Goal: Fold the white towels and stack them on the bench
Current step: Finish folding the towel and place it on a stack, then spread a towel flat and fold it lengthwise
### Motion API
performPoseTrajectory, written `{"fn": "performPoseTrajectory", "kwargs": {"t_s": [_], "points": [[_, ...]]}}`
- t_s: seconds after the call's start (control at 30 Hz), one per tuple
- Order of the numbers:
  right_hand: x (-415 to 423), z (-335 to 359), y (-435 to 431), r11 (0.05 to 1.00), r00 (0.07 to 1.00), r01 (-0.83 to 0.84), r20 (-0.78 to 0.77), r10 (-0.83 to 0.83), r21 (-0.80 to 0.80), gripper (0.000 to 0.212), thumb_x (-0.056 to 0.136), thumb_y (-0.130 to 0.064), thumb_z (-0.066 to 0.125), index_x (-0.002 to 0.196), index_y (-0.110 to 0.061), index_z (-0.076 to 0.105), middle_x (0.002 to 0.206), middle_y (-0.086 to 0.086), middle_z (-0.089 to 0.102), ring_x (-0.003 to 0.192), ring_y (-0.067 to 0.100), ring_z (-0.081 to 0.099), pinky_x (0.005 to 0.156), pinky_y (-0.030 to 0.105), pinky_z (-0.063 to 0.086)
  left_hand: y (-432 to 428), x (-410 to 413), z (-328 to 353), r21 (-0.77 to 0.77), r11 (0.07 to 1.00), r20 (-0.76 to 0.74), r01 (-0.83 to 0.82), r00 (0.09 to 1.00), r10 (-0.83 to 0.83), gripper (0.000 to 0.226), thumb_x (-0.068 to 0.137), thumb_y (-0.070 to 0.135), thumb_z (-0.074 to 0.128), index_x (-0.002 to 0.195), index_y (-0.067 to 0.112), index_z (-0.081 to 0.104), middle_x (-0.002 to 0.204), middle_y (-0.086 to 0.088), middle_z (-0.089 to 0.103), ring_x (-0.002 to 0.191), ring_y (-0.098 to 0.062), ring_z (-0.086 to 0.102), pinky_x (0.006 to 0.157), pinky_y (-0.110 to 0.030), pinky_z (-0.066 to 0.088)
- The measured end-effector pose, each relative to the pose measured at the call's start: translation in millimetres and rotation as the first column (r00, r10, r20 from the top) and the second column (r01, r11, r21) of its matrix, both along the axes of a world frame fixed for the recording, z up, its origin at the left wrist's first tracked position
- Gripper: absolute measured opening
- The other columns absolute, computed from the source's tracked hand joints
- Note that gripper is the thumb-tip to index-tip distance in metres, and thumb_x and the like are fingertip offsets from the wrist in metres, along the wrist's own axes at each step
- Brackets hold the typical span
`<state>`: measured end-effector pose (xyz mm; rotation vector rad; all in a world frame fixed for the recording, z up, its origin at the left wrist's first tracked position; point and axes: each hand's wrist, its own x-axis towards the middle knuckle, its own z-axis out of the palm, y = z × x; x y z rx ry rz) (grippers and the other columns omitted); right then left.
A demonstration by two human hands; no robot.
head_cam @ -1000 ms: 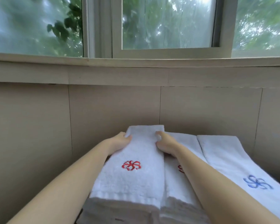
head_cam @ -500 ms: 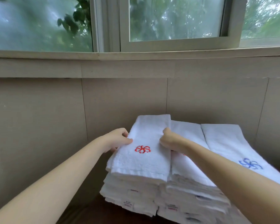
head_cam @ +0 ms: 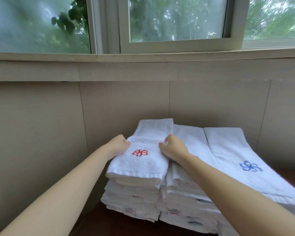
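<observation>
Slippage worries us: left hand point(head_cam: 118, 145) and right hand point(head_cam: 173, 147) pinch the top towel point(head_cam: 138, 163) sides; uneven tugging could skew the stack point(head_cam: 133, 198).

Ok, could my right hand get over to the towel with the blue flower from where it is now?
Probably yes. The right hand grips the red-flower towel, and the blue-flower towel tops the stack on its right with nothing lying on it. Only the middle stack lies between, and it is no taller.

Soft daylight from window point(head_cam: 177, 19); foliage outside blurred; wide-angle bending at edges.
</observation>
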<state>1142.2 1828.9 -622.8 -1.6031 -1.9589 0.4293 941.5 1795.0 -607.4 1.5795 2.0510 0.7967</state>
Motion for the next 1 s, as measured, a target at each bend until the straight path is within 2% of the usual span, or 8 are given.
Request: {"fn": "performPoseTrajectory", "kwargs": {"t_s": [0.1, 0.27, 0.47, 0.53, 0.6, 0.7, 0.77, 1.0], "points": [[7, 4, -12, 0.995, 0.997, -0.079, 0.012, 0.08, -0.056, 0.037, 0.088, -0.031, 0.053, 0.116, -0.007, 0.054, 0.118, 0.008, 0.059, 0.109, 0.027, 0.054, 0.09, 0.034, 0.043, -13, 0, -2, -0.144, 0.988, 0.185, 0.051, 0.982, -0.023, 0.032, 0.094, 0.044, 0.053, 0.092, 0.014, 0.063, 0.087, 0.001, 0.066, 0.072, -0.012, 0.061, 0.061, -0.023, 0.044], [13, 5, -49, 0.985, 0.951, -0.17, 0.259, 0.168, -0.014, 0.033, 0.096, -0.032, 0.04, 0.122, -0.014, 0.051, 0.122, 0.008, 0.059, 0.114, 0.03, 0.051, 0.094, 0.038, 0.033, -42, -12, 2, -0.308, 0.951, 0.333, 0.019, 0.939, 0.089, 0.041, 0.08, 0.043, 0.072, 0.108, 0.014, 0.066, 0.106, -0.003, 0.07, 0.096, -0.019, 0.067, 0.078, -0.031, 0.053], [13, -16, -112, 0.867, 0.766, -0.333, 0.642, 0.02, 0.37, 0.023, 0.097, -0.023, 0.033, 0.104, -0.011, 0.051, 0.094, 0.013, 0.065, 0.091, 0.032, 0.056, 0.077, 0.038, 0.024, -82, -3, 1, -0.286, 0.953, 0.416, -0.094, 0.884, 0.212, 0.038, 0.083, 0.03, 0.07, 0.114, 0.011, 0.058, 0.102, -0.002, 0.063, 0.083, -0.017, 0.059, 0.066, -0.027, 0.048], [18, -21, -134, 0.841, 0.702, -0.405, 0.711, 0.035, 0.359, 0.023, 0.092, -0.016, 0.039, 0.111, -0.009, 0.049, 0.089, 0.012, 0.063, 0.085, 0.031, 0.053, 0.072, 0.038, 0.019, -92, 12, -9, -0.178, 0.958, 0.306, -0.225, 0.913, 0.271, 0.039, 0.09, 0.032, 0.061, 0.118, 0.007, 0.053, 0.116, -0.008, 0.06, 0.092, -0.023, 0.059, 0.078, -0.032, 0.05], [25, -25, -156, 0.834, 0.632, -0.457, 0.773, 0.061, 0.308, 0.037, 0.089, -0.015, 0.045, 0.124, -0.007, 0.042, 0.093, 0.014, 0.062, 0.088, 0.032, 0.053, 0.076, 0.038, 0.023, -108, 30, -19, -0.014, 0.947, 0.048, -0.319, 0.946, 0.32, 0.041, 0.094, 0.031, 0.052, 0.126, 0.008, 0.045, 0.129, -0.014, 0.05, 0.107, -0.031, 0.053, 0.091, -0.037, 0.047], [44, -28, -187, 0.833, 0.51, -0.515, 0.854, 0.105, 0.204, 0.032, 0.085, -0.015, 0.048, 0.116, -0.007, 0.05, 0.101, 0.016, 0.061, 0.099, 0.033, 0.053, 0.093, 0.041, 0.029, -137, 53, -30, 0.183, 0.961, -0.334, -0.206, 0.907, 0.258, 0.047, 0.093, 0.016, 0.044, 0.139, 0.022, 0.033, 0.137, -0.009, 0.035, 0.121, -0.03, 0.041, 0.095, -0.039, 0.039], [63, -26, -204, 0.852, 0.479, -0.506, 0.865, 0.147, 0.135, 0.026, 0.088, -0.019, 0.047, 0.11, -0.008, 0.056, 0.104, 0.015, 0.061, 0.103, 0.033, 0.052, 0.098, 0.044, 0.027, -152, 69, -35, 0.159, 0.985, -0.541, -0.065, 0.829, 0.142, 0.059, 0.087, 0.011, 0.045, 0.142, 0.025, 0.03, 0.142, -0.005, 0.027, 0.128, -0.027, 0.032, 0.101, -0.037, 0.034], [175, -5, -232, 0.98, 0.482, -0.19, 0.865, 0.14, -0.053, 0.023, 0.094, -0.026, 0.04, 0.111, -0.018, 0.054, 0.116, 0.007, 0.059, 0.111, 0.029, 0.051, 0.102, 0.049, 0.02, -190, 133, -28, -0.05, 0.98, -0.629, 0.195, 0.756, -0.182, 0.063, 0.09, 0.02, 0.046, 0.147, 0.018, 0.02, 0.157, -0.01, 0.004, 0.143, -0.028, 0.005, 0.113, -0.043, 0.019]]}}
